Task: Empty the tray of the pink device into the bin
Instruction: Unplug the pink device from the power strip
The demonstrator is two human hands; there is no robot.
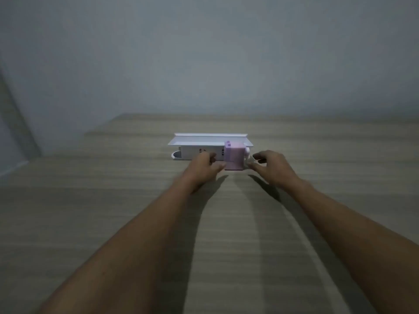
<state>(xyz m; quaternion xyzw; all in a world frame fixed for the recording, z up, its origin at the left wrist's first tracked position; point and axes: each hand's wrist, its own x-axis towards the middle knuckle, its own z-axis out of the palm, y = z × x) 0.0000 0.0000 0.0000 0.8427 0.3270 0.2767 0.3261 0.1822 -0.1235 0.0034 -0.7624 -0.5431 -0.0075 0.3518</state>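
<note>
A small pink box-shaped device [234, 156] stands on the wooden table, with a pale knob on its right side. My left hand [203, 169] reaches in from its left, fingers spread, thumb tip at or near the device's lower left corner. My right hand [271, 167] comes from its right with curled, parted fingers close to the knob; contact cannot be told in the blur. Neither hand holds anything. A tray on the device and a bin do not show.
Right behind the pink device lies a long white organiser [204, 145] with a flat shelf on top and a rounded part at its left end. The wooden table [113, 211] stretches toward me. A plain grey wall [204, 53] rises behind.
</note>
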